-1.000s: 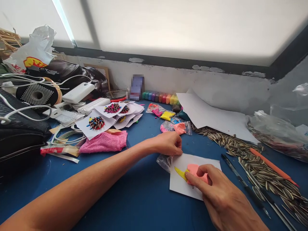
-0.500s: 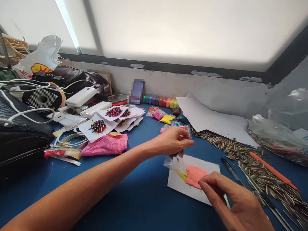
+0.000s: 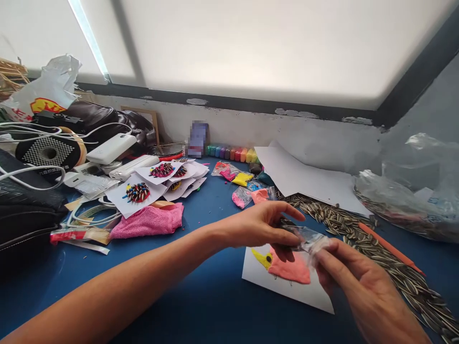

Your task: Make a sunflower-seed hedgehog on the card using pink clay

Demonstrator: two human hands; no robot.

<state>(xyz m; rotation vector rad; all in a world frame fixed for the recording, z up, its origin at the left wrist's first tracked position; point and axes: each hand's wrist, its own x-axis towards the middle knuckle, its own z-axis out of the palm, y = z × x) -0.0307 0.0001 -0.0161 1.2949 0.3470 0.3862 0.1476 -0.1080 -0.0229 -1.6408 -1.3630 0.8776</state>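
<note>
A small clear plastic bag (image 3: 309, 236) with black clay inside is held between my two hands. My left hand (image 3: 263, 224) is closed around its dark, filled end, and my right hand (image 3: 362, 279) pinches the loose clear end. Below them on the blue table lies a white paper card (image 3: 256, 279). On the card is a flat coral clay shape (image 3: 292, 273), joined on its left by a pointed yellow clay piece (image 3: 259, 257) with a black dot. Small pen-drawn marks show under the coral shape, whose upper part my left hand and the bag hide.
Sunflower seeds (image 3: 398, 274) spread along the right, with an orange tool (image 3: 389, 246) on them. White paper sheets (image 3: 308, 179) lie behind. Bagged clay (image 3: 242, 178), a pink cloth (image 3: 148, 222) and finished seed-covered cards (image 3: 138, 192) stand left and back. A black bag (image 3: 28, 215) fills the far left.
My right hand has moved up from the card and taken hold of the bag's clear end. My left hand has turned the bag toward the right. The view has shifted slightly.
</note>
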